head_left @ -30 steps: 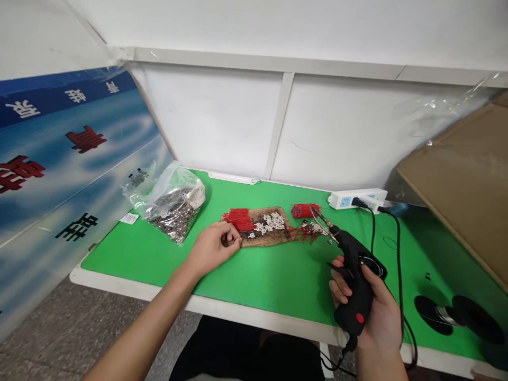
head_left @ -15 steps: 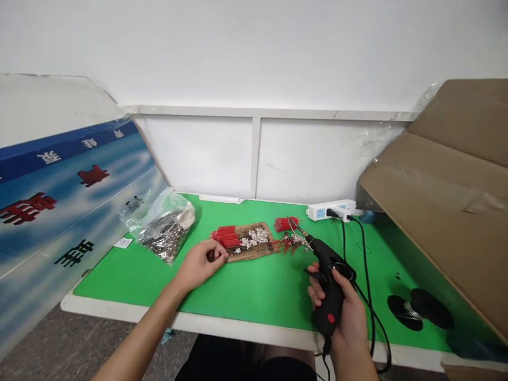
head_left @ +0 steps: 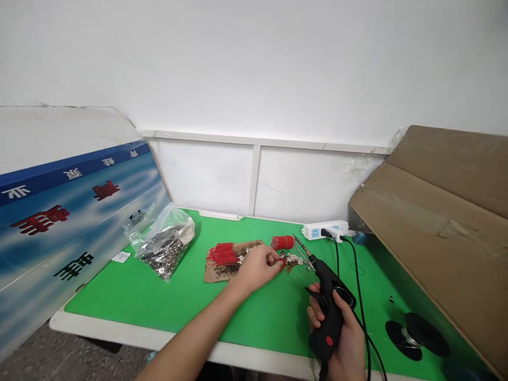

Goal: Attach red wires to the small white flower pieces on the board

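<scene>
Left hand (head_left: 257,267) has slid right off the red wire bundle (head_left: 222,254) to pinch at the little soldered pile (head_left: 291,259), while right hand (head_left: 343,333) stays clenched around the black soldering gun (head_left: 329,312) just beside it on the green surface (head_left: 159,301).

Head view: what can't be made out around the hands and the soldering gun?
- Left hand: fingertip contents too small, fingers cover them.
- Soldering gun: grip underside hidden by right hand.
- Small metal parts: too small to identify.
- Solder spool: blurred near the frame edge.
</scene>
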`<state>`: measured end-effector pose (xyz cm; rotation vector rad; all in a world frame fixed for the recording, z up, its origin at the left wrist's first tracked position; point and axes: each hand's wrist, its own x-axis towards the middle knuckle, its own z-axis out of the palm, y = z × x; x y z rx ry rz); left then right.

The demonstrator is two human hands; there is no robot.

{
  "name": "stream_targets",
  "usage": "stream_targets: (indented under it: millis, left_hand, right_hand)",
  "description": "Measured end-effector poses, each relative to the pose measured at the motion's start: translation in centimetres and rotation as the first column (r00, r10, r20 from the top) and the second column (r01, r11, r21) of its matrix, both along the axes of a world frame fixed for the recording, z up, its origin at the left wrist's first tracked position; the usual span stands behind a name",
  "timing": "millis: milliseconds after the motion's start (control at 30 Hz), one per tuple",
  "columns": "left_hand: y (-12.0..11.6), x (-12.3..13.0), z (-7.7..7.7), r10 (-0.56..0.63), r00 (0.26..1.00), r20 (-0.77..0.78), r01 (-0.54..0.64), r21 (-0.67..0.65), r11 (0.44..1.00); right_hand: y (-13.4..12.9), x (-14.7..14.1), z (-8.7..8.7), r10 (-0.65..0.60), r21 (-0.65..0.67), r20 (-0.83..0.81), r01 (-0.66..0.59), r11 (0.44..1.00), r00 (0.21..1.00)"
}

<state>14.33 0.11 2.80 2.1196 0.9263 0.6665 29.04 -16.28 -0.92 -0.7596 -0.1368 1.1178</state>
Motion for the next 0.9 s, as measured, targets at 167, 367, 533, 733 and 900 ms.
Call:
stream_targets:
  millis: [167,367,533,733,900]
  left_hand:
    - [1.3,-1.3,0.1,0.034,0.999,0.017,-0.035,0.093,0.995]
    - [4.5,-6.3,0.3,0.119,0.988,-0.103,-0.1,0.173,0.98]
    - [4.1,-5.1,0.4,-0.006,0.95,-0.312,0.096,0.274,0.957]
    - [3.8,-3.2,-0.1,-0.033,0.922,-0.385,0.175,0.342,0.923]
    - [4.5,-3.0,-0.2,-0.046,0.927,-0.371,0.177,0.328,0.928]
  right_hand:
    - [0.0,0.2,-0.3,0.021,0.009,0.018,-0.021,1.0,1.0]
    - [0.3,0.1,-0.5,0.018,-0.012,0.035,-0.018,1.0,0.999]
    - [0.1,0.0,-0.5,0.018,-0.019,0.034,-0.017,1.0,0.999]
    - [0.1,0.1,-0.5,0.015,-0.011,0.025,-0.014,1.0,1.0]
    - [0.2,0.1,-0.6,0.02,-0.019,0.009,-0.02,1.0,1.0]
